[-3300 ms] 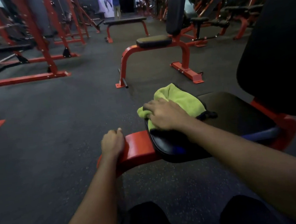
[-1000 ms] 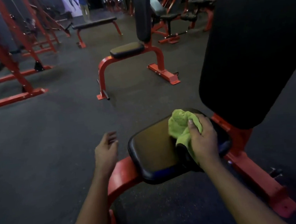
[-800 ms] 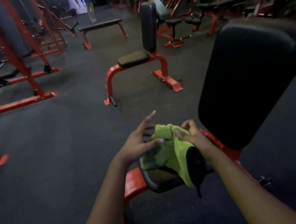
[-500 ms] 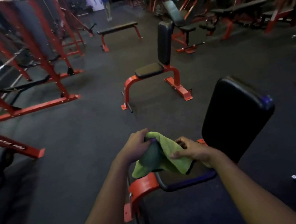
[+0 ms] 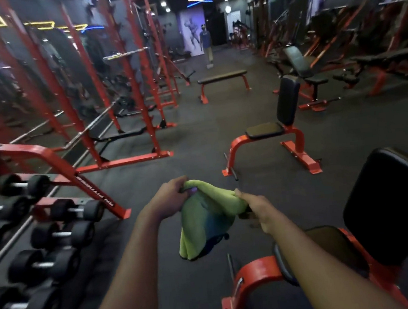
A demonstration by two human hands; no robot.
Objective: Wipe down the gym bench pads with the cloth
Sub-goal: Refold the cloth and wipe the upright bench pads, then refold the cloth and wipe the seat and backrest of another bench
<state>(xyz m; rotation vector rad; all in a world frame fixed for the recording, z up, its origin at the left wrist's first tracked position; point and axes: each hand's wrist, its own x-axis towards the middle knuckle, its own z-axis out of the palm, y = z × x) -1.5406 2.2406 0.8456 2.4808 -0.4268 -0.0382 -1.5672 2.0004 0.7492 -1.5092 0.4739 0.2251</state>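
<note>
A green cloth (image 5: 209, 219) hangs in the air between my two hands, above the dark floor. My left hand (image 5: 168, 199) grips its upper left edge. My right hand (image 5: 255, 208) pinches its right edge. The near bench stands at lower right: a black seat pad (image 5: 333, 244), partly hidden by my right forearm, a black upright back pad (image 5: 392, 207) and a red frame (image 5: 248, 278). The cloth touches neither pad. A second red bench with black seat pad (image 5: 264, 130) and back pad (image 5: 288, 100) stands further ahead.
A dumbbell rack (image 5: 43, 236) with several black dumbbells runs along the left. Red squat racks (image 5: 126, 92) line the left side. A flat bench (image 5: 222, 77) sits mid-aisle, a person (image 5: 206, 46) walks far behind it. More benches (image 5: 299, 66) stand at right.
My right hand lifted the cloth off the seat pad, my left hand took hold of it too. Both hands now hold it spread in the air. My view rose and turned left.
</note>
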